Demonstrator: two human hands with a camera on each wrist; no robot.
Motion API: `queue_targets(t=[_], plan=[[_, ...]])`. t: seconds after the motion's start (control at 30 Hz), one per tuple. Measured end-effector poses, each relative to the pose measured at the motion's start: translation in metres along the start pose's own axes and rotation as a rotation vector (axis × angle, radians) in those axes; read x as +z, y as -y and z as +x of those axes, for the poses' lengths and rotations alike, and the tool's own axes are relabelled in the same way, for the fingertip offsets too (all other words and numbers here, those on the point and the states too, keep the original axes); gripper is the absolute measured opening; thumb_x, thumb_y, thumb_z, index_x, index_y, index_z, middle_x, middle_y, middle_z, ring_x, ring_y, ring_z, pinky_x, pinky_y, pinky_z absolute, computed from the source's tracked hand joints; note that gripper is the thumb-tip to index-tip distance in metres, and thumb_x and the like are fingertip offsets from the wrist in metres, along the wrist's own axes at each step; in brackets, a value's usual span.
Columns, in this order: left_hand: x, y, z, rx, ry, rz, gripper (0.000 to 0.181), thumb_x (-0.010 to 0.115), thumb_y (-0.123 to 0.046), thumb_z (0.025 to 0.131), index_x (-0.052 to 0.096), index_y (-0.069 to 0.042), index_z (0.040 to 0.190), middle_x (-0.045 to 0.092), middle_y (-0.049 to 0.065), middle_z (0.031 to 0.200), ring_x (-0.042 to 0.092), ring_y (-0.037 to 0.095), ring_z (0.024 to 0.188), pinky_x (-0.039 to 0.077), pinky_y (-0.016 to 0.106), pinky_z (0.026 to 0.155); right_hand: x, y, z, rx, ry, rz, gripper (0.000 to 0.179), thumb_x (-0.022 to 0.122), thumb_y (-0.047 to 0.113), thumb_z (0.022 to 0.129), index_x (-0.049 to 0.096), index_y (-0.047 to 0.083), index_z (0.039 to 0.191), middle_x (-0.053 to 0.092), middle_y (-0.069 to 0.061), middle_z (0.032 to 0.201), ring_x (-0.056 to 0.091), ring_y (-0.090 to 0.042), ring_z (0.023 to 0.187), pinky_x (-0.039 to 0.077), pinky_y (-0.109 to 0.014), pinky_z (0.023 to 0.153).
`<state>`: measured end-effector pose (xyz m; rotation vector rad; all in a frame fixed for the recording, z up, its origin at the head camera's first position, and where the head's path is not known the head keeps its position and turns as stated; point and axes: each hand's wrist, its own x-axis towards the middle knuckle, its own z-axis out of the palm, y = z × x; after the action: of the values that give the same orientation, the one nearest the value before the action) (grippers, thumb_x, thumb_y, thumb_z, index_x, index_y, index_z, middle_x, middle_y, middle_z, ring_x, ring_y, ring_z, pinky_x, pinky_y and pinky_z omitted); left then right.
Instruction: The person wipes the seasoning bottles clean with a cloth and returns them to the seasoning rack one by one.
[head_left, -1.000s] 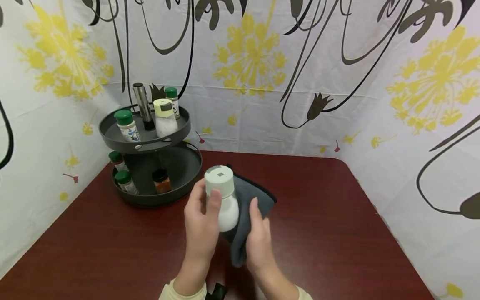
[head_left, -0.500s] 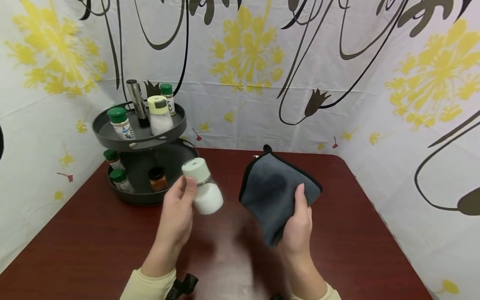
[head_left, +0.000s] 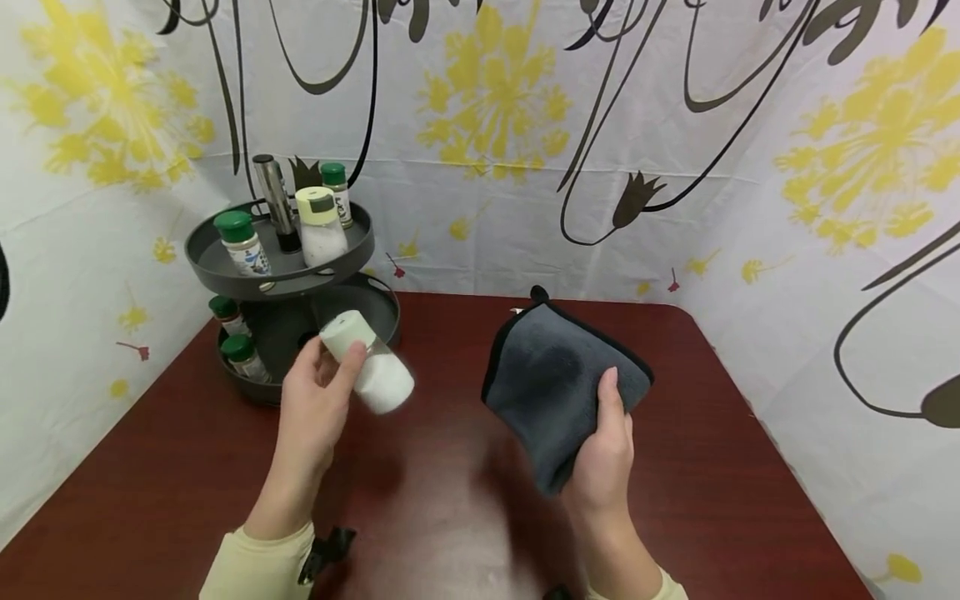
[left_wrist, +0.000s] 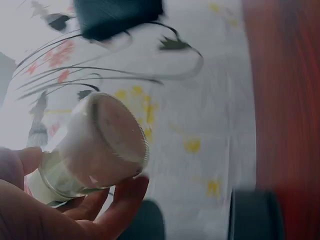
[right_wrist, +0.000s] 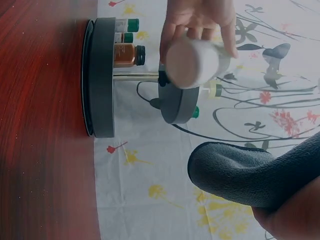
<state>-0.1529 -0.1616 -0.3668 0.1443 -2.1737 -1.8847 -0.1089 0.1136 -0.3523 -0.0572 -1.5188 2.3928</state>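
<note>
Between the thumb and fingers of my left hand (head_left: 311, 412) is a spice jar (head_left: 384, 383) with a pale green cap and white contents. It tilts, cap to the upper left and base to the lower right, above the table. In the left wrist view the jar (left_wrist: 100, 145) shows its round base. My right hand (head_left: 603, 458) grips a grey cloth (head_left: 540, 375) with black edging by its right side, thumb on top. The cloth hangs spread out with a darker patch in its middle, apart from the jar.
A dark two-tier round rack (head_left: 225, 279) stands at the back left, just beyond the jar. Its upper tier carries green-capped bottles, a metal cylinder (head_left: 274, 200) and a yellow-capped jar (head_left: 322, 229). Below are more bottles, including a black-lidded brown one (right_wrist: 127, 55). Patterned fabric surrounds the table (head_left: 720, 467).
The jar and cloth, together a second ago, have come apart. My left hand has carried the jar left and tilted it; my right hand has moved right with the cloth spreading out.
</note>
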Motion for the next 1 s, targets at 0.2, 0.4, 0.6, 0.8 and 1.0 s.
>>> queue_targets(t=[0.2, 0.4, 0.6, 0.8, 1.0], plan=[[-0.015, 0.016, 0.028, 0.149, -0.083, 0.313, 0.063, 0.069, -0.03, 0.105, 0.042, -0.005, 0.156, 0.062, 0.022, 0.15, 0.062, 0.035, 0.136, 0.053, 0.052, 0.106, -0.003, -0.001, 0.0, -0.002, -0.015, 0.009, 0.047, 0.04, 0.054, 0.113, 0.06, 0.015, 0.13, 0.072, 0.004, 0.115, 0.072, -0.012, 0.098, 0.061, -0.029, 0.085], [-0.031, 0.03, 0.05, 0.158, -0.152, 0.316, 0.062, 0.07, -0.021, 0.104, 0.041, -0.002, 0.156, 0.057, 0.025, 0.155, 0.059, 0.039, 0.141, 0.05, 0.058, 0.112, -0.003, -0.003, 0.001, -0.001, -0.001, -0.024, 0.049, 0.038, 0.055, 0.113, 0.062, 0.014, 0.125, 0.072, 0.005, 0.11, 0.071, -0.012, 0.095, 0.061, -0.028, 0.083], [-0.034, 0.03, 0.058, 0.163, -0.169, 0.294, 0.062, 0.069, -0.026, 0.105, 0.042, -0.003, 0.155, 0.06, 0.024, 0.152, 0.06, 0.037, 0.141, 0.049, 0.059, 0.112, -0.001, -0.003, 0.002, -0.004, 0.007, -0.027, 0.05, 0.038, 0.056, 0.113, 0.062, 0.014, 0.125, 0.072, 0.004, 0.111, 0.071, -0.011, 0.094, 0.061, -0.028, 0.082], [-0.021, 0.033, 0.061, 0.155, -0.135, 0.329, 0.062, 0.071, -0.027, 0.104, 0.043, -0.003, 0.154, 0.061, 0.024, 0.151, 0.059, 0.036, 0.142, 0.05, 0.058, 0.112, 0.0, -0.005, 0.001, 0.011, 0.022, -0.027, 0.052, 0.036, 0.056, 0.113, 0.063, 0.014, 0.129, 0.074, 0.003, 0.114, 0.074, -0.012, 0.096, 0.063, -0.03, 0.083], [-0.003, 0.03, 0.072, 0.134, -0.106, 0.396, 0.068, 0.069, -0.034, 0.105, 0.038, -0.004, 0.158, 0.056, 0.026, 0.155, 0.055, 0.04, 0.145, 0.045, 0.061, 0.117, 0.0, -0.006, 0.001, 0.027, 0.02, -0.014, 0.049, 0.038, 0.055, 0.113, 0.062, 0.014, 0.128, 0.072, 0.004, 0.114, 0.073, -0.012, 0.099, 0.062, -0.029, 0.087]])
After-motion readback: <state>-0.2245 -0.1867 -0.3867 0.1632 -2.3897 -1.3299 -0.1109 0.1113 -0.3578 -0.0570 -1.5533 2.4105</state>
